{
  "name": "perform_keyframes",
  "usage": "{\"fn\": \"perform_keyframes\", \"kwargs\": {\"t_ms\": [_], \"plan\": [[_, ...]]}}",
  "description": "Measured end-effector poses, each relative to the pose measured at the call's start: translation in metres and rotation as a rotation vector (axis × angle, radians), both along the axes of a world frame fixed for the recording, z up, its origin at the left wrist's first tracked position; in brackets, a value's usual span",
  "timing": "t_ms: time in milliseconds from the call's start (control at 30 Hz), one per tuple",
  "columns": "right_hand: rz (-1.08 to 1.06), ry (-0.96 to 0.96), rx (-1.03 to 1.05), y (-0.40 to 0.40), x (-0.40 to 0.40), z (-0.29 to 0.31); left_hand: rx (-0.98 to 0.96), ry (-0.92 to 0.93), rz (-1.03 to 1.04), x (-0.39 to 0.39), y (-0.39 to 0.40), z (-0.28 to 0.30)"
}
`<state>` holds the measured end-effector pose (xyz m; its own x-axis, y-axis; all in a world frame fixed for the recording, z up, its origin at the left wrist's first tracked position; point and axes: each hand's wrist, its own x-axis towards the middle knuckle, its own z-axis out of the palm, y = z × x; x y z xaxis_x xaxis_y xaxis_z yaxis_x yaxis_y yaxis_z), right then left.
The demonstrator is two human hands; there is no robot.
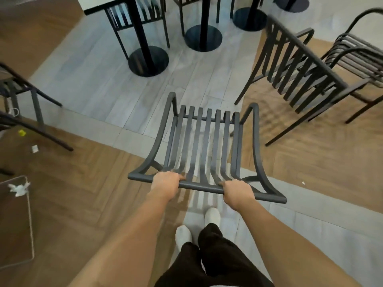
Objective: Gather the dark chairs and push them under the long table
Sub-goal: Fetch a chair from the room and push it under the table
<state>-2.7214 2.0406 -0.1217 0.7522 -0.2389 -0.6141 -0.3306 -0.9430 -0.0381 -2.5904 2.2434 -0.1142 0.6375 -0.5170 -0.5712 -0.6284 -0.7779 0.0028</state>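
Observation:
A dark slatted metal chair (pixel 204 139) stands right in front of me, its back toward me. My left hand (pixel 165 182) and my right hand (pixel 238 192) both grip its top rail, fingers curled over the bar. The long table (pixel 99 5) with a pale top and black pedestal bases (pixel 148 61) lies ahead at the top. One dark chair (pixel 136 15) sits tucked under it at the left. Two more dark chairs (pixel 298 67) stand loose at the right, one behind the other.
Another dark chair (pixel 22 90) stands at the left edge. A brown table corner with crumpled paper (pixel 18 189) is at lower left. Small scraps (pixel 22 132) lie on the wood floor. Grey tile floor runs between me and the table bases.

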Motion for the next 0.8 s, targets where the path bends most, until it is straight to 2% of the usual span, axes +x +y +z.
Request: {"fn": "perform_keyframes", "kwargs": {"t_ms": [500,800], "plan": [[0.255,-0.011,0.0,-0.044,-0.016,0.006,-0.034,0.044,0.259,-0.065,-0.02,0.0],[0.385,0.015,-0.019,-0.112,-0.024,0.009,-0.015,0.015,0.365,-0.109,-0.078,-0.011]]}}
